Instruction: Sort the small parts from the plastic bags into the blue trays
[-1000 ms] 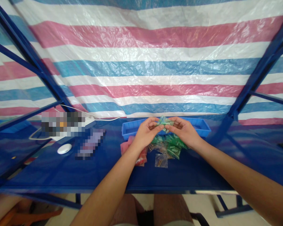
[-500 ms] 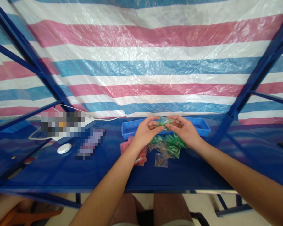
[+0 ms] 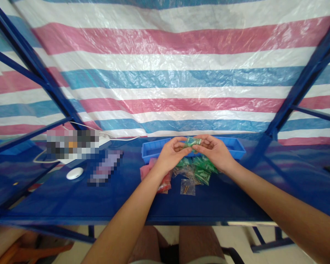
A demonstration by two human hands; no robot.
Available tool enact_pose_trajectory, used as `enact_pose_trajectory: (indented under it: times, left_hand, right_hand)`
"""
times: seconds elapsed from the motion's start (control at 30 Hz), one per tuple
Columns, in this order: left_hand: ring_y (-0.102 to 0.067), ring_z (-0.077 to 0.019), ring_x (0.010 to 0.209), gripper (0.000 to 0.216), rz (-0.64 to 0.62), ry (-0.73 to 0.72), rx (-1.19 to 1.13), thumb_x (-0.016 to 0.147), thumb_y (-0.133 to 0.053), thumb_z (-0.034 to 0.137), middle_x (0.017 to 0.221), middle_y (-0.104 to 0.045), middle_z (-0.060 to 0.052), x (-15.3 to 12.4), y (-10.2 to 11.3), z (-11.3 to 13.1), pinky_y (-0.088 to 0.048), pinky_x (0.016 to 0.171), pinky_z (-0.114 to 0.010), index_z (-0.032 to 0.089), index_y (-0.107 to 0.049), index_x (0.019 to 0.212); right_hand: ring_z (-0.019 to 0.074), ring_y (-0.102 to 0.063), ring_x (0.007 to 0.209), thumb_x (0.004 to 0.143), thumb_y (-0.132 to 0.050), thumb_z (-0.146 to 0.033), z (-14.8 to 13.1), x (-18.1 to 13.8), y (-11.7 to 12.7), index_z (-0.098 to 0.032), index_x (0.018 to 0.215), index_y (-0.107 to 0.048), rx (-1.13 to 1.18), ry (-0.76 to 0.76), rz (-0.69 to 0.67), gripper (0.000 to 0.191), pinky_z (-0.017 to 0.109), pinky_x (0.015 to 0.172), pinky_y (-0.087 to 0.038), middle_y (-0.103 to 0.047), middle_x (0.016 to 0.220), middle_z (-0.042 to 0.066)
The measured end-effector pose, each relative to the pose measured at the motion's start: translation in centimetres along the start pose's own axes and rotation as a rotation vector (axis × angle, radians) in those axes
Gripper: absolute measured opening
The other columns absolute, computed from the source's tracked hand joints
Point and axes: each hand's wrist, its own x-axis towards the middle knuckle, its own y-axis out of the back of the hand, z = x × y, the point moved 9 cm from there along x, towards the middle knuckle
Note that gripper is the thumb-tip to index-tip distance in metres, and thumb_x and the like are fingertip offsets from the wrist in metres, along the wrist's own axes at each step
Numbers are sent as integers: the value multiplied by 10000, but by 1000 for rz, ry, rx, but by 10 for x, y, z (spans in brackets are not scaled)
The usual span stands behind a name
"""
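A small green plastic bag (image 3: pixel 193 142) is pinched between my left hand (image 3: pixel 173 152) and my right hand (image 3: pixel 212 149), thumbs at its near edge. Pale pieces show through its plastic. Both hands are closed on it, just above a long blue tray (image 3: pixel 152 148). Below them on the table lie several green bags (image 3: pixel 205 170) and clear bags (image 3: pixel 183 169) in a heap. Nearer to me is a single clear bag with brass-coloured screw-like pieces (image 3: pixel 187 187). Pink and red bags (image 3: pixel 164 183) lie partly behind my left forearm.
On the left of the blue table (image 3: pixel 209 209) are a round white case (image 3: pixel 74 173), a pixelated flat item (image 3: pixel 106 167) and a white power strip with cables (image 3: pixel 101 141). Blue metal posts (image 3: pixel 299 80) and a striped plastic sheet (image 3: pixel 165 77) stand behind. Part of another person shows at lower left.
The green bag has been turned slightly and spread flatter between my fingers, so its pale contents show more. Both hands stay in nearly the same place.
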Motion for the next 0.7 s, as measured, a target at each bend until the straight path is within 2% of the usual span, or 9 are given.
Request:
enact_pose_trajectory:
  times: [0.27, 0.4, 0.57, 0.7]
  left_hand:
    - [-728, -178, 879, 492, -56, -14, 31, 759, -898, 281, 892, -734, -19, -4, -6, 10, -543, 868, -308, 170, -658, 1174]
    - [-701, -164, 847, 478, -56, 12, 34, 763, -882, 273, 900, -716, -16, -6, -6, 10, -524, 827, -288, 179, -663, 1177]
    - [-651, -145, 769, 442, -59, 24, 49, 766, -832, 218, 852, -681, 2, -7, -6, 12, -495, 722, -261, 204, -681, 1181]
    - [-667, -161, 772, 443, -59, 28, 48, 760, -819, 214, 883, -714, -16, -6, -5, 11, -519, 736, -284, 205, -699, 1186]
  right_hand:
    - [201, -732, 918, 789, -905, -434, 0, -2, -12, -248, 1171, -714, 52, -46, -77, 465, 374, 886, -586, -789, 1042, 45]
    - [195, -729, 866, 790, -902, -434, 1, -4, -15, -252, 1158, -714, 59, -59, -92, 452, 378, 858, -594, -789, 1060, 46]
    - [209, -743, 903, 813, -887, -427, 1, -5, -19, -268, 1172, -707, 79, -51, -144, 431, 387, 855, -608, -789, 1090, 45]
    - [232, -752, 941, 816, -879, -458, 0, -6, -21, -270, 1182, -703, 78, -48, -169, 447, 401, 845, -615, -792, 1122, 58]
